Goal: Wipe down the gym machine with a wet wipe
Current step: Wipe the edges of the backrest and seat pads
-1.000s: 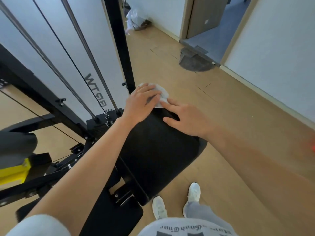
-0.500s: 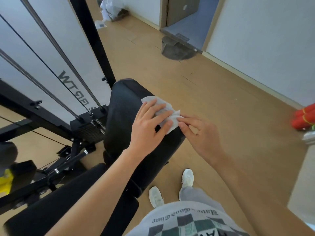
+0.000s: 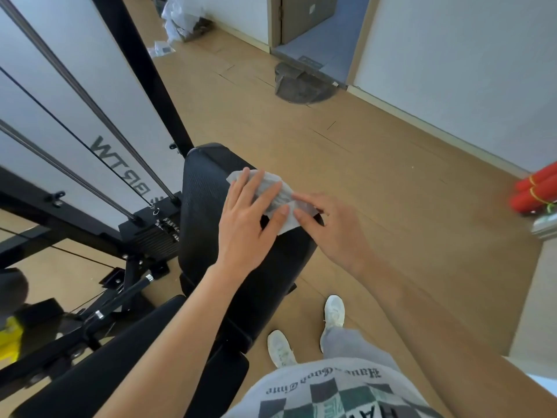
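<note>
Head view: the machine's black pad (image 3: 208,212) is seen above a tan wood floor (image 3: 376,182), with white walls, a grey mat (image 3: 301,84) at a doorway and red rolls (image 3: 536,191) at the right. The wipe (image 3: 272,187) is pressed onto the pad's right edge by the flat, spread left hand (image 3: 247,227). Its edge is pinched by the right hand (image 3: 334,233). A second earlier, the wipe was held at the pad's far end.

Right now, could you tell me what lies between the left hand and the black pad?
The wet wipe, under the left hand on the black pad, in the head view.
</note>
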{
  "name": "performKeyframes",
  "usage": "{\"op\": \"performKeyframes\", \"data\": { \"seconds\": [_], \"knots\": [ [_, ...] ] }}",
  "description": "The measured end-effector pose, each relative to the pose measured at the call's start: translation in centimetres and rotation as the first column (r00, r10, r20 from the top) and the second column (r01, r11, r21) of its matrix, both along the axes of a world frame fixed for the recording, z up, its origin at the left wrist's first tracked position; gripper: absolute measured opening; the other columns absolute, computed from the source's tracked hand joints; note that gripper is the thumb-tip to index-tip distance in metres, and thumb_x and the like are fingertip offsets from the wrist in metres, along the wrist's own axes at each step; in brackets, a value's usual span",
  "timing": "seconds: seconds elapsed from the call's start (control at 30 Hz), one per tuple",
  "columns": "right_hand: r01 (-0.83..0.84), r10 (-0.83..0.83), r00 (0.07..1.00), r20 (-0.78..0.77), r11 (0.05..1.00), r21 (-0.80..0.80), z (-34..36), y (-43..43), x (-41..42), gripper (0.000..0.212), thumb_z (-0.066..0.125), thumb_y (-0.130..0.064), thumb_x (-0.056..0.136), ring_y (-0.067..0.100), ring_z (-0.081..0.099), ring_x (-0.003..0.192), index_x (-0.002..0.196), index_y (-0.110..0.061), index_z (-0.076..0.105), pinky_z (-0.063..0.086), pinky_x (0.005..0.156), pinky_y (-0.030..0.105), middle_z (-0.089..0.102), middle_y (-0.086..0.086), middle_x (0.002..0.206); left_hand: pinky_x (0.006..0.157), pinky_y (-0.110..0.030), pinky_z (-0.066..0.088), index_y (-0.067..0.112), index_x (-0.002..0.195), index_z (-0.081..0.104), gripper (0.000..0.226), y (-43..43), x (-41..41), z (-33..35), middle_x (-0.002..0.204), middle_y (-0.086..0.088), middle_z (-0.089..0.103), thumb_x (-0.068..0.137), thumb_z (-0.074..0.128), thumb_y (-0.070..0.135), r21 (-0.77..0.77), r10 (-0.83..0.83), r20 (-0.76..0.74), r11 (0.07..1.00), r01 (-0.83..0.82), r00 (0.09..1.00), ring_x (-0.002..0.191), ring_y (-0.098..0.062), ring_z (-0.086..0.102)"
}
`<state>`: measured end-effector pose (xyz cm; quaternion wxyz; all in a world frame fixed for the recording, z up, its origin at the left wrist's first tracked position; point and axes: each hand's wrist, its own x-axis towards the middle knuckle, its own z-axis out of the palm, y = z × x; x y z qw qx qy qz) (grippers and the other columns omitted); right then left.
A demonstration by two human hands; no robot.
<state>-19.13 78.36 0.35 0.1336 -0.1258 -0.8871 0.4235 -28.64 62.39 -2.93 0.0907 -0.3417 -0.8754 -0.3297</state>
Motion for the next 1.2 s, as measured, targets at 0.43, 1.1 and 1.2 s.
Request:
{"op": "performKeyframes", "data": {
  "seconds": [0.43, 1.1, 1.2],
  "knots": [
    [0.251, -0.262, 0.961, -0.094, 0.962, -0.110, -4.4, -2.2, 6.6, 0.014, 0.082, -0.017, 0.084, 0.004, 0.068, 0.095, 0.097, -0.020, 0.078, 0.054, 0.085, 0.020, 0.068, -0.017, 0.107, 0.099, -0.033, 0.052, 0.010, 0.112, 0.079, 0.020, -0.3, 7.9, -3.9, 0.130, -0.017, 0.066, 0.093, 0.078, 0.017, 0.279, -0.018, -0.197, 0.957, 0.074, 0.980, 0.113, -0.034, 0.064],
    [0.377, -0.420, 0.898, -0.130, 0.887, -0.267, -3.2, -5.2, 6.0, 0.021, 0.079, -0.008, 0.086, 0.011, 0.070, 0.090, 0.103, -0.020, 0.075, 0.057, 0.081, 0.021, 0.069, -0.007, 0.101, 0.113, -0.039, 0.046, -0.004, 0.127, 0.067, 0.038, -1.3, 7.2, -4.8, 0.140, -0.021, 0.060, 0.094, 0.075, 0.013, 0.324, 0.010, -0.077, 0.946, 0.016, 0.997, 0.132, -0.035, 0.057],
    [0.359, -0.366, 0.894, -0.259, 0.930, -0.077, -3.0, -4.8, 5.0, 0.020, 0.079, -0.009, 0.087, 0.010, 0.068, 0.088, 0.106, -0.012, 0.076, 0.053, 0.081, 0.016, 0.068, -0.004, 0.104, 0.113, -0.040, 0.046, -0.004, 0.126, 0.068, 0.039, -0.9, 6.1, -4.3, 0.140, -0.020, 0.059, 0.091, 0.077, 0.011, 0.350, 0.023, -0.074, 0.937, 0.004, 0.997, 0.133, -0.035, 0.057]
  ]
}}
